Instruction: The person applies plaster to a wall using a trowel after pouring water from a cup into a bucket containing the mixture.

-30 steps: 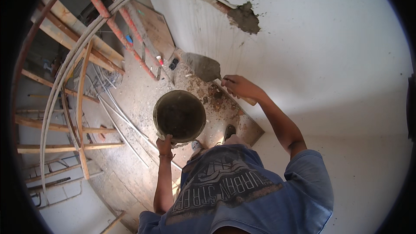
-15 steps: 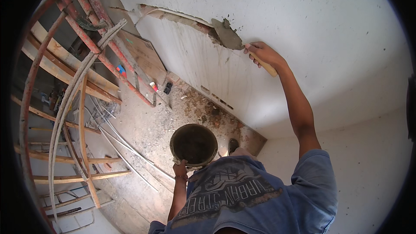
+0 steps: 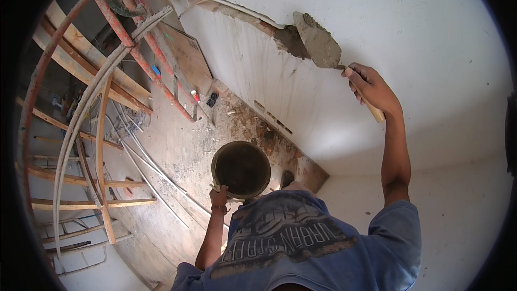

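Observation:
My right hand (image 3: 372,87) is closed round the wooden handle of a pointing trowel (image 3: 319,42). The trowel's blade is coated with grey mortar and lies against or very near the white wall (image 3: 431,64). Beside the blade, dark wet mortar (image 3: 291,41) fills the right end of a long chased groove, and a pale conduit (image 3: 237,8) runs along the groove to the left. Low in front of my body, my left hand (image 3: 219,196) grips the rim of a dark bucket (image 3: 240,170). The bucket's inside is dark, so its contents are hard to make out.
Red metal scaffolding (image 3: 116,21) and wooden planks (image 3: 97,70) stand at the left. Long pale pipes (image 3: 153,170) lie on the dirty floor. A brown board (image 3: 186,56) leans on the wall; a small red-and-white cup (image 3: 195,96) and a black object (image 3: 212,99) lie near it.
My right hand and the trowel have moved right along the wall, uncovering mortar in the groove's end. The blade now shows a mortar-coated face. My left hand still holds the bucket.

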Demonstrator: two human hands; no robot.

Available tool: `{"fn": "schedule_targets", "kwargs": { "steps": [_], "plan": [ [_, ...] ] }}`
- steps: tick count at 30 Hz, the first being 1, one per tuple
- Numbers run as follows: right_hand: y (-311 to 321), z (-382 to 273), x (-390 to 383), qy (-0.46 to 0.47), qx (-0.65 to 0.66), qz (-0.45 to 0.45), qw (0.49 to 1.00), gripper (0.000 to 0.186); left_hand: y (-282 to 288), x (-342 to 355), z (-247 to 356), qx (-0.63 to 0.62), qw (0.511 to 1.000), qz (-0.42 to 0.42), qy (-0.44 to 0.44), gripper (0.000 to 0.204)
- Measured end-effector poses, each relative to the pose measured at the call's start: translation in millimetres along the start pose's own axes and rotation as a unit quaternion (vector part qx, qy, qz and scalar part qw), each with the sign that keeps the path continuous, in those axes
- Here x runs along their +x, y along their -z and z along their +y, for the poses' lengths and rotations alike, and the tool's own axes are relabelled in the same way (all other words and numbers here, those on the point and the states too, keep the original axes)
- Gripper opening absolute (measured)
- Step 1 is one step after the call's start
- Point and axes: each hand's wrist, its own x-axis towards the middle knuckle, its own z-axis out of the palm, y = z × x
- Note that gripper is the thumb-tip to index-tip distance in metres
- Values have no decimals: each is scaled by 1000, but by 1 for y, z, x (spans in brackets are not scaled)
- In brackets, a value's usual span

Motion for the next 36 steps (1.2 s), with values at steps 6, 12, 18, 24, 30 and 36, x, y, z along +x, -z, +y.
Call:
{"fn": "schedule_targets", "kwargs": {
  "steps": [6, 12, 18, 24, 30, 36],
  "plan": [
    [-106, 73, -32, 134, -169, -107, 971, 24, -18, -2, 45, 13, 999, -34, -37, 23],
    [-217, 125, -13, 195, -329, -153, 911, 26, -25, -5, 66, 60, 992, -19, -112, 23],
    [-313, 129, 12, 318, -315, -144, 883, 11, -26, 14, 70, 161, 972, -31, -169, 22],
    [-323, 112, -8, 415, -331, -250, 810, 12, -7, 24, 78, 110, 985, 14, -129, 21],
    [-363, 154, 5, 331, -339, -205, 856, 15, -33, -4, 100, 203, 937, 103, -264, 25],
    [-344, 120, 18, 330, -243, -224, 884, 14, 10, 0, 81, 186, 953, 107, -212, 28]
  ]
}}
